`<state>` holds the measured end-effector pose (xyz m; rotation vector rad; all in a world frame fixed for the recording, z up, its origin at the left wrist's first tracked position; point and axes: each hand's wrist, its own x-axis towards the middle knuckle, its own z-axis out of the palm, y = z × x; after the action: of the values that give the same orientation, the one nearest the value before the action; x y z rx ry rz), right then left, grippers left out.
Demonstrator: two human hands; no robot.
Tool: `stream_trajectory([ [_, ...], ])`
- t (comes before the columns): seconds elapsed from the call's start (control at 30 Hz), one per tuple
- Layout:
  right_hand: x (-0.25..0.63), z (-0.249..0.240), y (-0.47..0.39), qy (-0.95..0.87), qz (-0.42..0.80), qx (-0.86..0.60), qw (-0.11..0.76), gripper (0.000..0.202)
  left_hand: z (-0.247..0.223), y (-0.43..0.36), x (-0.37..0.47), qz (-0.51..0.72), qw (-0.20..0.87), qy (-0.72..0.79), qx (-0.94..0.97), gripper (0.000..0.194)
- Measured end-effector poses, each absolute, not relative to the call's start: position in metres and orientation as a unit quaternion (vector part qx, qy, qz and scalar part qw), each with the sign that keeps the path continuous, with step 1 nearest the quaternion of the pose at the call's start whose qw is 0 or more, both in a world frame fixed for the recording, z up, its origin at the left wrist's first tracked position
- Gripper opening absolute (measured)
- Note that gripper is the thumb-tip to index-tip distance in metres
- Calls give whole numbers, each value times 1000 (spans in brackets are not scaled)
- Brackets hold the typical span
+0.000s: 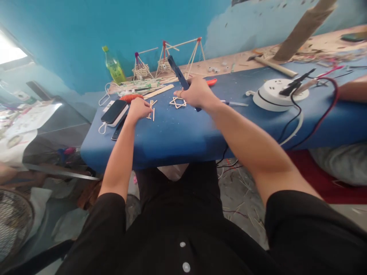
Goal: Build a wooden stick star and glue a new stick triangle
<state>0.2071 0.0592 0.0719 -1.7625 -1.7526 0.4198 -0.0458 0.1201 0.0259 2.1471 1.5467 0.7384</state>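
My right hand (199, 91) is wrapped around a dark blue glue gun (179, 72), its body slanting up and to the left from my grip. Just left of that hand, a six-pointed star of thin wooden sticks (177, 102) lies flat on the blue-covered table (172, 133). My left hand (139, 109) is closed, its fingertips pinching at a small wooden stick (150, 104) on the table. Another short stick (154, 114) lies beside those fingertips. Behind my left hand is an orange bundle (132, 98).
Phones (114, 111) lie left of my left arm. Stick-built structures (141, 68) and a yellow-green bottle (114, 67) stand along the wall. A knife (236, 103), a white power strip (273, 95) with cables and a hammer (276, 67) are on the right, near another person's arm (354, 89).
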Motion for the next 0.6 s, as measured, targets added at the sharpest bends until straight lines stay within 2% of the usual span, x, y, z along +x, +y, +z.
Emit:
stream_trajectory([
  [0.13,197,42,77,-635,209,-640,380,18,30,140,-46,208,157,577,774,12],
  [0.3,195,16,86,-630,229,-627,398,22,31,130,-55,189,93,550,808,44],
  [0.4,197,9,84,-634,236,-619,399,24,27,115,-62,136,91,481,861,54],
  [0.6,197,7,82,-634,247,-616,397,22,25,100,-64,107,108,484,862,37],
])
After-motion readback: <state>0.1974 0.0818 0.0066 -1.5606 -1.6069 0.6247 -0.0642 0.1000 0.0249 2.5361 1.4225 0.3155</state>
